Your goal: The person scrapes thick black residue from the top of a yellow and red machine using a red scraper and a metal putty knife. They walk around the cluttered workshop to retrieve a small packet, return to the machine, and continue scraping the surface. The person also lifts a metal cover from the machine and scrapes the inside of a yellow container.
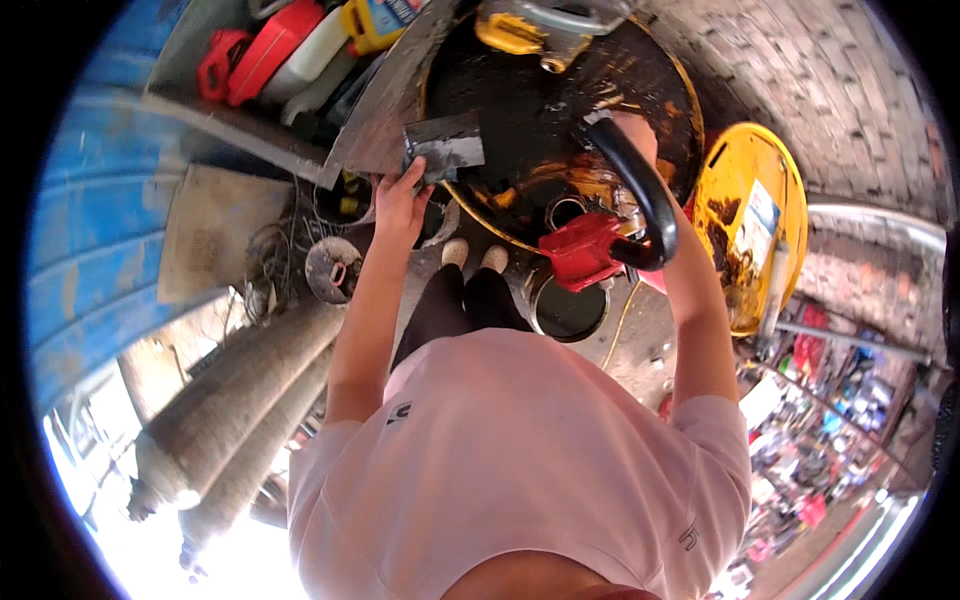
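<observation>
My left hand (pixel 400 200) reaches to the near left rim of an oil-stained drum (pixel 480 95). Its fingers are at the lower left edge of a flat, dark rectangular piece (pixel 447 145) with a shiny grey patch. My right hand (pixel 640 138) is over the right part of the drum top, partly behind a thick black curved tube (pixel 645 185); its fingers are mostly hidden. The tube joins a red body (pixel 583 250) that looks like a drum pump, at the drum's near edge. Beside it on the drum top is a dark round ring (pixel 566 213).
A bucket of dark liquid (pixel 570 308) stands on the floor below the drum. Yellow container (pixel 525 30) on the drum's far side. Yellow lid-like piece (pixel 755 220) leans right by the brick wall (pixel 800 80). Left: a bin of jugs (pixel 275 50) and large gas cylinders (pixel 230 390).
</observation>
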Motion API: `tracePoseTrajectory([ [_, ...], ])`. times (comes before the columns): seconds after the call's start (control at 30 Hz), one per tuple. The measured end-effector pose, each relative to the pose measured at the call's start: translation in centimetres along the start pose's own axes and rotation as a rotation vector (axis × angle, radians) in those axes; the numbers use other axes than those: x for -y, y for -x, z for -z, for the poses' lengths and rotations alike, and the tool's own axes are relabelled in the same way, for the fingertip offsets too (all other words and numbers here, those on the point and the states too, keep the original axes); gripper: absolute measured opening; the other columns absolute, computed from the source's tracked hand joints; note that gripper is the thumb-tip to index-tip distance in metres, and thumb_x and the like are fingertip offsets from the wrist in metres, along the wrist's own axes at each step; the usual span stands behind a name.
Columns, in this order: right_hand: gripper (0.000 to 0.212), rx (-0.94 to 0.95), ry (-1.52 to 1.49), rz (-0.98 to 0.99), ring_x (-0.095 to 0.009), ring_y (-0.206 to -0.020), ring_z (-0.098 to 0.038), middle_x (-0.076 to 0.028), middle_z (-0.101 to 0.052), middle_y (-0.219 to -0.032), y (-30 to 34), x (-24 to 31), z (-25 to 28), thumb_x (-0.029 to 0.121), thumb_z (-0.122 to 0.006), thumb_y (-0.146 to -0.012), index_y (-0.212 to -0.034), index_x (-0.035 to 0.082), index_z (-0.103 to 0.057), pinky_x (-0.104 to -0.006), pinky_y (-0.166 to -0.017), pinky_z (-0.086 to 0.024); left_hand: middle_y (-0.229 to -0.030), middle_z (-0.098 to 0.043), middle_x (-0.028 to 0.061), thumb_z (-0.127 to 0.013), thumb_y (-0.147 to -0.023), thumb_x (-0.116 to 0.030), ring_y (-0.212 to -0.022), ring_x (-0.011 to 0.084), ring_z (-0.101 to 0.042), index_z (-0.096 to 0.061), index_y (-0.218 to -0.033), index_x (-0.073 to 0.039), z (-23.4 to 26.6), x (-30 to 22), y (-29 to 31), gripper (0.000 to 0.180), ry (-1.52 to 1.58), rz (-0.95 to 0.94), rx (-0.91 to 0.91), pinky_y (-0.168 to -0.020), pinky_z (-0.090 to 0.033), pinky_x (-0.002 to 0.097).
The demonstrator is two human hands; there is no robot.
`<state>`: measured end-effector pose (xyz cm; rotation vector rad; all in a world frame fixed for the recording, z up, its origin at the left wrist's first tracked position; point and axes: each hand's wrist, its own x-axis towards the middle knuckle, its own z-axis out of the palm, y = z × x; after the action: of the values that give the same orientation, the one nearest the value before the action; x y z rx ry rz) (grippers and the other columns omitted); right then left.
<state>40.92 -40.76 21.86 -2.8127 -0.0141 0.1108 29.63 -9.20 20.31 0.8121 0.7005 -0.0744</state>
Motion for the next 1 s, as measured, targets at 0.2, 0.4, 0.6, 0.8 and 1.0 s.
tracePoseTrajectory([
  [0.2,0.034,-0.042,-0.197,-0.103,-0.033,-0.071,-0.058,-0.017,-0.06,-0.077,-0.9,-3.7,2.7,0.033,-0.057,-0.077,-0.083,-0.001,-0.062,-0.0363,-0.067,-0.047,-0.089,-0.057,-0.0028,-0.064,-0.076,-0.011,-0.082,0.0104,-0.051,-0.052,-0.093,-0.011,-1.8,-0.2,0.6,0.021,0.023,-0.029,0.022,-0.065,-0.038,0.0287],
  [0.4,0.032,0.027,-0.797,-0.332,-0.01,-0.069,-0.055,-0.006,-0.057,-0.085,-0.2,-2.4,3.8,0.024,-0.058,-0.082,-0.094,-0.006,-0.056,-0.0221,-0.059,-0.046,-0.094,-0.052,-0.0012,-0.064,-0.077,-0.011,-0.086,0.0133,-0.047,-0.047,-0.097,-0.013,-1.8,-0.1,0.4,0.026,0.049,0.044,0.112,-0.067,-0.039,0.031],
  [0.6,0.024,0.198,-0.944,-0.342,-0.009,-0.061,-0.054,-0.002,-0.057,-0.071,-0.2,-3.6,3.5,0.021,-0.058,-0.081,-0.088,-0.002,-0.059,-0.023,-0.053,-0.043,-0.097,-0.051,-0.0006,-0.066,-0.076,-0.015,-0.084,0.0129,-0.047,-0.048,-0.099,-0.01,-3.5,1.8,-0.2,0.03,0.03,0.162,0.186,-0.067,-0.038,0.0314],
  [0.8,0.023,0.455,-1.058,-0.309,-0.017,-0.073,-0.056,-0.009,-0.057,-0.084,-1.9,-1.8,0.6,0.011,-0.06,-0.073,-0.091,-0.003,-0.055,-0.0313,-0.071,-0.05,-0.09,-0.054,0.0,-0.064,-0.076,-0.015,-0.081,0.0127,-0.049,-0.052,-0.092,-0.012,-7.2,4.3,-0.6,0.02,0.112,0.341,0.287,-0.06,-0.043,0.0245],
  [1.0,0.025,0.569,-1.401,-0.364,-0.014,-0.071,-0.056,-0.008,-0.06,-0.087,2.2,2.0,5.1,-0.002,-0.059,-0.072,-0.097,-0.005,-0.056,-0.0277,-0.06,-0.045,-0.089,-0.051,-0.0003,-0.061,-0.079,-0.014,-0.078,0.0123,-0.046,-0.054,-0.089,-0.01,-12.8,5.9,-0.2,0.013,0.137,0.497,0.369,-0.057,-0.042,0.0222],
])
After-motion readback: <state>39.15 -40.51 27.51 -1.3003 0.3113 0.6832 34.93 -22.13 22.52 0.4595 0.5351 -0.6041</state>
